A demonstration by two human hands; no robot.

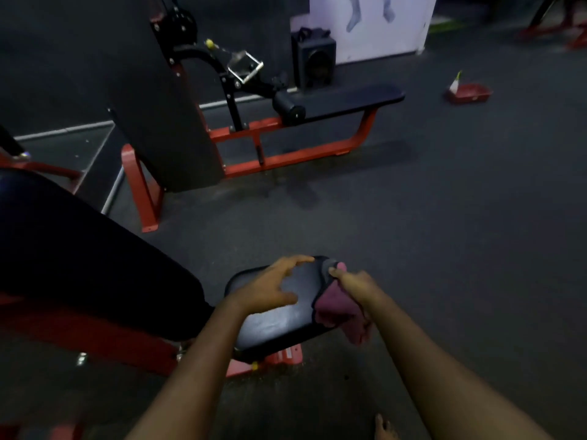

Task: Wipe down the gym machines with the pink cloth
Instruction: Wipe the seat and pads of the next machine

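A small black padded seat on a red frame sits low in the middle of the head view. My left hand rests on its top with fingers spread, the fingertips reaching the far edge. My right hand grips the pink cloth against the seat's right edge; the cloth hangs down over that side. A long black back pad of the same machine slopes up to the left.
Behind stands a red-framed machine with a black weight-stack cover and a flat black bench. A black speaker sits by the wall. A red tray lies on the dark floor at right. My bare foot shows at the bottom.
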